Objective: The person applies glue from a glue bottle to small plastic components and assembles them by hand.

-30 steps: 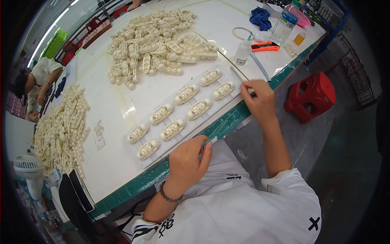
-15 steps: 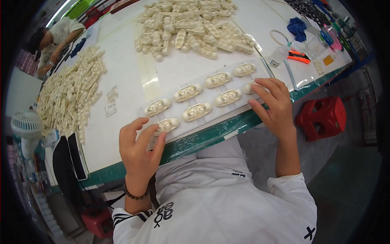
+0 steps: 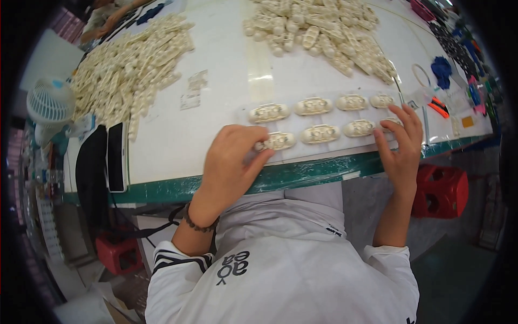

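Observation:
Two rows of oval cream plastic parts with bumpy middles lie on a translucent sheet [image 3: 340, 120] near the table's front edge. My left hand [image 3: 229, 162] has thumb and fingertips closed around the left end of the near-row part [image 3: 281, 141] at that side. The exact contact under the fingers is partly hidden. Over at the right end, my right hand [image 3: 400, 150] has its fingers apart beside the last near-row part [image 3: 390, 119], which they partly cover. Far-row parts, such as the leftmost one [image 3: 268, 113], lie untouched.
Big heaps of cream parts sit at the far middle [image 3: 318, 32] and left [image 3: 135, 65]. A white fan [image 3: 51, 102] and a phone [image 3: 117, 156] are at left. An orange cutter [image 3: 439, 107] and blue cloth [image 3: 441, 72] lie right. Another person's arm [image 3: 116, 20] shows far left.
The view has swung, so the table and parts appear farther right. My left hand has turned and closed in on the left near-row part. My right hand stays by the row's right end.

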Demonstrator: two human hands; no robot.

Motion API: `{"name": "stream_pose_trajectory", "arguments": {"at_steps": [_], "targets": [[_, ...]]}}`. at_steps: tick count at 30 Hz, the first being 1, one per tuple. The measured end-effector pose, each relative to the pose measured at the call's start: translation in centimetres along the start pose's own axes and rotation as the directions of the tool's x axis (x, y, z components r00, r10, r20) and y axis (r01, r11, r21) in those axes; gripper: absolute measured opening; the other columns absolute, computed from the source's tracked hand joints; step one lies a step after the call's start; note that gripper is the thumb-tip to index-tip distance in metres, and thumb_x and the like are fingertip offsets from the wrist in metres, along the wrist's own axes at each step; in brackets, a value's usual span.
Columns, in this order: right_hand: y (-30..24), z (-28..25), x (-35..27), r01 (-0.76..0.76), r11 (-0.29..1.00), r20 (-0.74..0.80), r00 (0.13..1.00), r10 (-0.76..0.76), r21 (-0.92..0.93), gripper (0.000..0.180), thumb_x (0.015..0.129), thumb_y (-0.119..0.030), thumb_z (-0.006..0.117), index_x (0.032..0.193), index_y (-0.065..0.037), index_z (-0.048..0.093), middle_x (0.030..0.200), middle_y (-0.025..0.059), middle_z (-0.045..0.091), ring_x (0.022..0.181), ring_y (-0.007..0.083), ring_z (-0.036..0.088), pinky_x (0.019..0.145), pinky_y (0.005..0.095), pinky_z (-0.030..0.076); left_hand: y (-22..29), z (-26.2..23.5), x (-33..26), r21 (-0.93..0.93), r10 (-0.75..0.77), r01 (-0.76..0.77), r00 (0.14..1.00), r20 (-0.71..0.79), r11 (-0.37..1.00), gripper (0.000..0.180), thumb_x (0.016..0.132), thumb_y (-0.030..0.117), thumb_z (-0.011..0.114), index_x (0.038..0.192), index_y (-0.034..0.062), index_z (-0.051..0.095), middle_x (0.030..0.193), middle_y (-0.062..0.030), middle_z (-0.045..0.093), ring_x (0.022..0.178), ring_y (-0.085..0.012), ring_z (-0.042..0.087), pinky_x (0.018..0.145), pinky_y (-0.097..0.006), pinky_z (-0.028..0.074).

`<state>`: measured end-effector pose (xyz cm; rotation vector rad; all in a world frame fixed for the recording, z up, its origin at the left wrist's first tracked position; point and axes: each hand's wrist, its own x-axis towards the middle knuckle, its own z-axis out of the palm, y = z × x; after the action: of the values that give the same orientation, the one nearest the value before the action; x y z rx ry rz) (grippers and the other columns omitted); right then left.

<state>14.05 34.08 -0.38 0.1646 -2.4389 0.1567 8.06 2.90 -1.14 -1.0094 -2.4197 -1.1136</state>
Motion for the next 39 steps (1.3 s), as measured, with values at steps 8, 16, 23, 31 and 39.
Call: {"name": "stream_pose_trajectory", "arguments": {"at_steps": [8,16,23,31,39], "targets": [[-5.9,1.3,4.8,0.347,0.79,0.273,0.804,-0.528,0.506,0.044,0.072,-0.013,0.074,0.112,-0.002,0.059,0.112,0.0125,0.061,0.108,0.0323,0.055,0.093,0.0435,0.043,0.1,-3.9,1.9,0.14,0.03,-0.037,0.998,0.049,0.989,0.029,0.075,0.003,0.072,0.102,0.003,0.062,0.09,-0.011,0.065,0.083,-0.0291,0.06,0.074,-0.037,0.048],[-5.6,1.2,4.8,0.25,0.855,0.341,0.838,-0.426,0.454,0.037,0.071,-0.005,0.073,0.105,0.0,0.06,0.105,0.0127,0.061,0.1,0.0349,0.053,0.087,0.0417,0.045,-7.0,-8.5,2.2,0.372,0.041,0.031,0.982,-0.183,0.928,0.026,0.08,0.011,0.07,0.103,0.003,0.062,0.092,-0.0131,0.065,0.085,-0.0302,0.062,0.076,-0.037,0.049],[-10.5,5.7,12.2,0.34,0.729,0.27,0.769,-0.58,0.595,0.028,0.076,-0.009,0.07,0.101,-0.001,0.062,0.094,0.0131,0.059,0.093,0.0327,0.053,0.083,0.0398,0.045,-14.3,-11.7,-0.5,0.443,-0.484,0.549,0.835,-0.261,0.708,0.016,0.079,0.017,0.067,0.087,0.0038,0.06,0.084,-0.0154,0.065,0.082,-0.0355,0.062,0.071,-0.044,0.048],[-18.5,17.3,20.6,0.36,0.711,0.47,0.559,-0.683,0.605,0.032,0.084,-0.021,0.065,0.111,-0.004,0.064,0.107,0.0162,0.063,0.108,0.0328,0.056,0.091,0.045,0.045,-13.3,-10.2,-0.9,0.673,-0.164,0.35,0.931,-0.326,0.651,0.016,0.081,0.017,0.066,0.091,0.0048,0.063,0.097,-0.0142,0.064,0.09,-0.0332,0.06,0.077,-0.044,0.047],[-2.2,2.6,15.2,0.199,0.83,0.582,0.629,-0.516,0.521,0.03,0.082,-0.018,0.072,0.108,-0.004,0.066,0.121,0.014,0.062,0.112,0.0293,0.058,0.097,0.039,0.044,-6.1,-4.8,1.1,0.218,0.093,-0.093,0.996,0.01,0.971,0.026,0.078,0.017,0.073,0.098,0.0051,0.064,0.109,-0.0138,0.062,0.094,-0.031,0.059,0.081,-0.039,0.049]]}}
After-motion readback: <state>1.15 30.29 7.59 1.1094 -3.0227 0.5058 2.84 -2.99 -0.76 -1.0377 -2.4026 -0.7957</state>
